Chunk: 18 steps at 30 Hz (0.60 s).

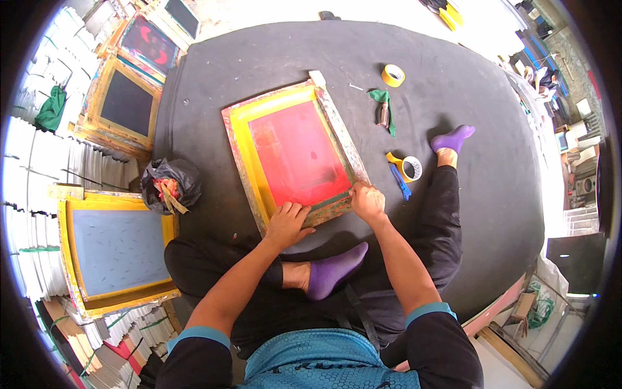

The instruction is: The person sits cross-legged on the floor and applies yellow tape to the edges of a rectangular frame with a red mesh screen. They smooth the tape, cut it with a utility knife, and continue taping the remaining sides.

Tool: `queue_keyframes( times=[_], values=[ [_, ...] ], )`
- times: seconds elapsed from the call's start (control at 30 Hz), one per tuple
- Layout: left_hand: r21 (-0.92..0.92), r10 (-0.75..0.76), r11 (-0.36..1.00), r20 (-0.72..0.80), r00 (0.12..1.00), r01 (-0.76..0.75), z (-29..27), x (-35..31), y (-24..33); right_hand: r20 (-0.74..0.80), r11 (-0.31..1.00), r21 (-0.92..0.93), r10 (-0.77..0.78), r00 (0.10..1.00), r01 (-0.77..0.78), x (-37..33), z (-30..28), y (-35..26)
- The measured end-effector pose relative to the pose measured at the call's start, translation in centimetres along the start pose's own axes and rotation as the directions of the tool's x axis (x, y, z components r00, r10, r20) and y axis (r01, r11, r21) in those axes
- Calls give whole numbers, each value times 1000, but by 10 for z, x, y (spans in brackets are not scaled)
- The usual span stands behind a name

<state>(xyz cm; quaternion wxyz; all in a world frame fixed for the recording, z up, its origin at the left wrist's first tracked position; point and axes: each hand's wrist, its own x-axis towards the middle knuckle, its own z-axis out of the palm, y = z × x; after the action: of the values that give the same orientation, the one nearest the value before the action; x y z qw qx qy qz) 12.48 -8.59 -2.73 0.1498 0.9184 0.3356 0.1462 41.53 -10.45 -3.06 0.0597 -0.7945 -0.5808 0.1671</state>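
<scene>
A wooden screen-printing frame [337, 126] with a red mesh [295, 152] lies tilted in front of me. Yellow tape covers its far and left inner borders; the right and near borders show stained, bare wood. My left hand [287, 224] rests flat over the near rail, fingers stretched onto the edge of the mesh. At the near right corner, my right hand [368, 202] is closed, its fingertips pressed together against the frame. Whatever they pinch is hidden. Right of the frame lie a tape roll [411, 169] with a loose yellow end and a blue cutter knife [400, 182].
Another yellow tape roll [392, 76] and a small bottle on green cloth [383, 111] lie farther off on the black mat [492, 214]. A black bag of scraps [184, 178] stands left. More frames [170, 223] and paper stacks [48, 162] line the left side.
</scene>
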Motion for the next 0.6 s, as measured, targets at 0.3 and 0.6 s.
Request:
queue_keyframes(
  times=[0.3,0.6],
  values=[
    [-97,-4,995,-12,1000,3,15,-6,-2,-309,990,126,-28,951,70,-14,31,9],
    [-131,-24,991,-34,999,19,19,-9,-4,-432,952,234,-80,898,197,-44,32,10]
  ],
)
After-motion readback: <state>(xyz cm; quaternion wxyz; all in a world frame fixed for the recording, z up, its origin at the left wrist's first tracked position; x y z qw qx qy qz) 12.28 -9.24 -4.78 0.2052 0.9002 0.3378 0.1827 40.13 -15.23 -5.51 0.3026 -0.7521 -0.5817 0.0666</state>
